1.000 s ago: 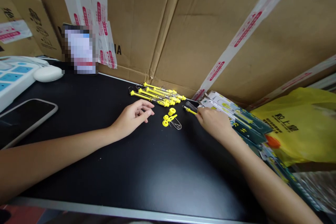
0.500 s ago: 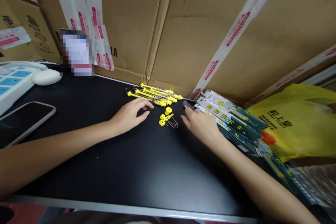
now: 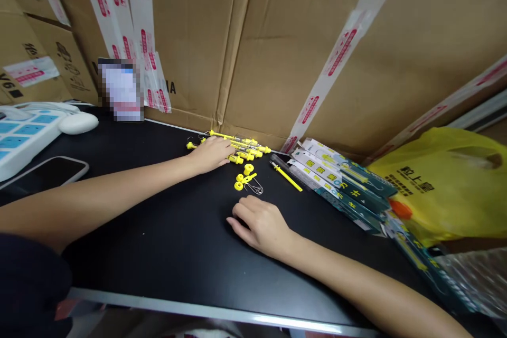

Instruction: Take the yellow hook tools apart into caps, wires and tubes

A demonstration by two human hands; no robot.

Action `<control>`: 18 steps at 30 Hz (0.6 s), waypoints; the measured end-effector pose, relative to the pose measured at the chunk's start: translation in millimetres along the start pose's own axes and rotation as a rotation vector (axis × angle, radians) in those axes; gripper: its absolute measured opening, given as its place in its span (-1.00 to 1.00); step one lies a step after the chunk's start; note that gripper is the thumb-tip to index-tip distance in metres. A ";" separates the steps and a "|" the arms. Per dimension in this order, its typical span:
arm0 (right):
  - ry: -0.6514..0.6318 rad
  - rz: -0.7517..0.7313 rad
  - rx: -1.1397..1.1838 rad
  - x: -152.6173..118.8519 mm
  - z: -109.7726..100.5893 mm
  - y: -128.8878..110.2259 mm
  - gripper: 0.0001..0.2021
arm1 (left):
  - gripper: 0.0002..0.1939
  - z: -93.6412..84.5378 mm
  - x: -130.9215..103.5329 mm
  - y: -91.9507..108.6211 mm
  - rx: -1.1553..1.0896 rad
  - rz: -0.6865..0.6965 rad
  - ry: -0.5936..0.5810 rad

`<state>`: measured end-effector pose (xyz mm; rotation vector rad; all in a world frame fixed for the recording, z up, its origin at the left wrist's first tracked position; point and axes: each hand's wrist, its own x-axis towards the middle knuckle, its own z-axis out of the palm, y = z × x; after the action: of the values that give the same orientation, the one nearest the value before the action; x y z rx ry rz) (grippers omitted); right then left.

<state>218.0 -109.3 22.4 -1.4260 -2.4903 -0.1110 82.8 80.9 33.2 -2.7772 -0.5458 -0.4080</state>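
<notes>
Several yellow spring scales [image 3: 249, 149] with metal hooks lie in a pile by the cardboard wall. My left hand [image 3: 213, 154] is on the pile's left part, its fingers bent together around some scales and partly hiding them. Nearer to me lie loose yellow caps [image 3: 248, 169] and a group of metal hooks [image 3: 254, 186]. My right hand [image 3: 261, 224] is low over the black table in front of them, loosely curled, thumb apart, holding nothing. Beyond it, a single yellow scale rod [image 3: 287, 177] lies by a clear tube [image 3: 281, 160].
Printed spring-scale boxes [image 3: 340, 177] are stacked at the right, beside a yellow plastic bag [image 3: 443, 179]. A phone [image 3: 51, 171] and a white power strip [image 3: 29, 134] are on the left. Large cardboard boxes [image 3: 190, 37] wall off the table's back edge.
My left hand has moved forward and down onto the pile of scales. My right hand has drawn back toward me from the clear tube, uncovering the yellow rod.
</notes>
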 end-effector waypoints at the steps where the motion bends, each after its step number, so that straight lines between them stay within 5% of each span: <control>1: 0.016 -0.002 0.100 -0.6 -0.9 -0.6 -0.79 | -0.82 0.7 -3.3 -1.0 -0.002 0.006 -0.011; 5: -0.027 -0.044 0.385 -4.2 -2.5 -6.4 -0.68 | -0.81 -12.2 -24.9 -2.2 0.011 0.030 0.000; 11: -0.132 -0.136 0.284 29.8 18.6 -32.2 -0.31 | -0.76 -55.2 -46.4 6.1 0.044 -0.012 0.105; 15: -0.091 -0.182 0.284 78.3 27.9 -73.1 -0.29 | -0.73 -67.6 -47.8 22.0 0.094 -0.016 0.118; 18: -0.115 -0.393 0.358 81.8 30.6 -115.6 -0.38 | -0.72 -67.6 -52.8 33.2 0.000 0.041 0.124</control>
<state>73.9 -94.2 22.7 -0.8158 -2.6781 0.3336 34.5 12.4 71.1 -2.7349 -0.4595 -0.5665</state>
